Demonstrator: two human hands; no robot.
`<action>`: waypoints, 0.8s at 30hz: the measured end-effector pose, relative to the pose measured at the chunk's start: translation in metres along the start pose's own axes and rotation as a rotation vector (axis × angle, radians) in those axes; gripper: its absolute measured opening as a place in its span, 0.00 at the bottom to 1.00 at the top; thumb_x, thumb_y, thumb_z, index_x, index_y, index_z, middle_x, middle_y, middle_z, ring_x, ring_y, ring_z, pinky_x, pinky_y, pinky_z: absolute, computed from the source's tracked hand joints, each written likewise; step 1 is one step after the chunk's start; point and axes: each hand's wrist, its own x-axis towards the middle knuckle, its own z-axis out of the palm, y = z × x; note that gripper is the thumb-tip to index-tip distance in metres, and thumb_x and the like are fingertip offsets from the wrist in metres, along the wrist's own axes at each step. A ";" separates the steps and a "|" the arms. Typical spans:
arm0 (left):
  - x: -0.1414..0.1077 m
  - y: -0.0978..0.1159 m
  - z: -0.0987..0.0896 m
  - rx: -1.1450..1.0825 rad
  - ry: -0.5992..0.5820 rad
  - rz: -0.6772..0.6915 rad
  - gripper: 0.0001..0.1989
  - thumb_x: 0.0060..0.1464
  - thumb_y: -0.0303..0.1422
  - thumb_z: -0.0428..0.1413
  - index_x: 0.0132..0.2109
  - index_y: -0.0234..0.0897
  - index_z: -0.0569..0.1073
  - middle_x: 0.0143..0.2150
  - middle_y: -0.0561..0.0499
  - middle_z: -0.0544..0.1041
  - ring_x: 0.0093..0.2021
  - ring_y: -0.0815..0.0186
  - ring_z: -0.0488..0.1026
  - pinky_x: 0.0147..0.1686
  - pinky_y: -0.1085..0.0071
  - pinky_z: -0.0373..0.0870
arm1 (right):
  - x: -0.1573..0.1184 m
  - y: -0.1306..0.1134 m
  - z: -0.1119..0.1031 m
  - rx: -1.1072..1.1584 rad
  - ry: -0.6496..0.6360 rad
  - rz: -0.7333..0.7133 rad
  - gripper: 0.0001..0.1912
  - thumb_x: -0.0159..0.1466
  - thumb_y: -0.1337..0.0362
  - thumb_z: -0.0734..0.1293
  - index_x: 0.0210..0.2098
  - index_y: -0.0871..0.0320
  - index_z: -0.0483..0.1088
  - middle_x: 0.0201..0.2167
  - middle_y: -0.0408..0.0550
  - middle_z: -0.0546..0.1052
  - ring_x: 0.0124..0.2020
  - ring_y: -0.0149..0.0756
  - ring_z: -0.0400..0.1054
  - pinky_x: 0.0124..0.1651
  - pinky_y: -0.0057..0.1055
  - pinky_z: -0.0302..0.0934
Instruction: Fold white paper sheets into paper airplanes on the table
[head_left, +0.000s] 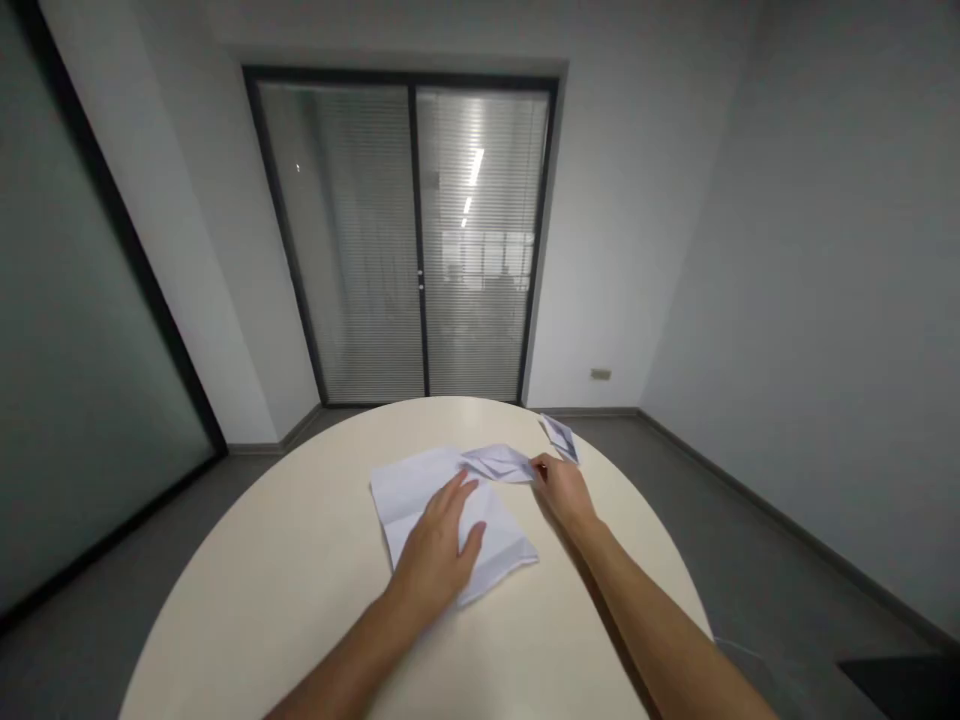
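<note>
A creased white sheet of paper [491,535] lies on the round table in front of me. Over its left part rests my left hand [437,540], fingers spread and pointing away from me. A folded piece of paper [498,462] lies at the sheet's far edge, partly over it. My right hand [561,487] pinches the right end of this folded paper between thumb and fingers. Just beyond the right hand is another small folded paper [561,438], close to the table's far right edge.
The round cream table [300,560] has a curved edge on all visible sides. Beyond it stand a glazed partition with blinds [480,250] and plain walls. A dark flat object [900,685] shows at the lower right, off the table.
</note>
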 end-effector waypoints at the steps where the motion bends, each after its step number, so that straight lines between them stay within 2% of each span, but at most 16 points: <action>1: 0.006 -0.012 0.004 0.046 0.086 -0.020 0.22 0.63 0.32 0.50 0.64 0.39 0.67 0.69 0.42 0.64 0.68 0.55 0.61 0.68 0.49 0.57 | 0.003 -0.006 -0.005 0.036 0.011 -0.017 0.12 0.66 0.68 0.62 0.42 0.55 0.78 0.41 0.51 0.83 0.43 0.42 0.76 0.43 0.31 0.63; 2: 0.008 -0.023 0.007 0.080 0.148 -0.036 0.22 0.64 0.32 0.48 0.64 0.39 0.66 0.69 0.42 0.63 0.68 0.56 0.61 0.67 0.50 0.59 | 0.006 -0.013 -0.010 0.067 0.011 -0.034 0.12 0.66 0.68 0.62 0.42 0.55 0.78 0.40 0.50 0.83 0.42 0.41 0.76 0.42 0.31 0.63; 4: 0.007 -0.040 0.010 0.127 0.171 -0.013 0.23 0.65 0.33 0.49 0.66 0.40 0.64 0.71 0.43 0.60 0.69 0.56 0.59 0.67 0.51 0.61 | 0.012 -0.029 -0.020 0.111 0.010 -0.053 0.10 0.66 0.66 0.63 0.40 0.54 0.78 0.38 0.49 0.83 0.40 0.41 0.76 0.41 0.32 0.63; 8: 0.004 -0.055 0.005 0.141 0.205 -0.042 0.22 0.66 0.34 0.49 0.65 0.44 0.65 0.72 0.45 0.57 0.69 0.56 0.61 0.65 0.53 0.64 | 0.011 -0.061 -0.031 0.315 0.083 -0.115 0.11 0.66 0.60 0.64 0.39 0.53 0.78 0.36 0.47 0.82 0.36 0.41 0.75 0.39 0.34 0.63; 11: 0.008 -0.061 0.000 0.088 0.201 -0.054 0.21 0.66 0.35 0.49 0.65 0.43 0.67 0.71 0.44 0.60 0.68 0.56 0.62 0.65 0.54 0.63 | -0.003 -0.079 -0.028 0.515 0.202 -0.089 0.14 0.66 0.55 0.64 0.41 0.55 0.78 0.39 0.50 0.82 0.35 0.41 0.73 0.41 0.36 0.64; 13: 0.010 -0.064 -0.003 0.035 0.206 -0.058 0.20 0.66 0.35 0.49 0.63 0.42 0.69 0.67 0.44 0.66 0.66 0.57 0.65 0.65 0.55 0.63 | -0.014 -0.086 -0.023 0.640 0.178 -0.085 0.17 0.66 0.51 0.65 0.41 0.56 0.77 0.40 0.52 0.82 0.35 0.41 0.72 0.40 0.36 0.64; 17: 0.010 -0.063 -0.013 -0.083 0.202 -0.057 0.17 0.66 0.34 0.48 0.58 0.42 0.73 0.58 0.46 0.75 0.60 0.61 0.71 0.63 0.61 0.64 | -0.029 -0.092 -0.018 0.883 0.081 -0.020 0.21 0.63 0.45 0.67 0.39 0.57 0.76 0.39 0.53 0.81 0.35 0.41 0.70 0.39 0.36 0.63; 21: 0.007 -0.054 -0.026 -0.168 0.125 -0.025 0.17 0.63 0.34 0.52 0.56 0.44 0.75 0.56 0.49 0.77 0.58 0.60 0.72 0.62 0.64 0.65 | -0.030 -0.085 -0.015 1.068 0.004 0.052 0.23 0.61 0.42 0.69 0.37 0.57 0.76 0.39 0.53 0.82 0.31 0.38 0.67 0.36 0.34 0.61; 24: 0.006 -0.049 -0.032 -0.220 0.133 -0.049 0.16 0.62 0.36 0.53 0.54 0.44 0.77 0.54 0.49 0.79 0.57 0.59 0.74 0.61 0.64 0.65 | -0.029 -0.075 -0.009 1.122 -0.087 0.085 0.24 0.61 0.42 0.68 0.38 0.57 0.76 0.39 0.52 0.81 0.29 0.35 0.65 0.33 0.32 0.60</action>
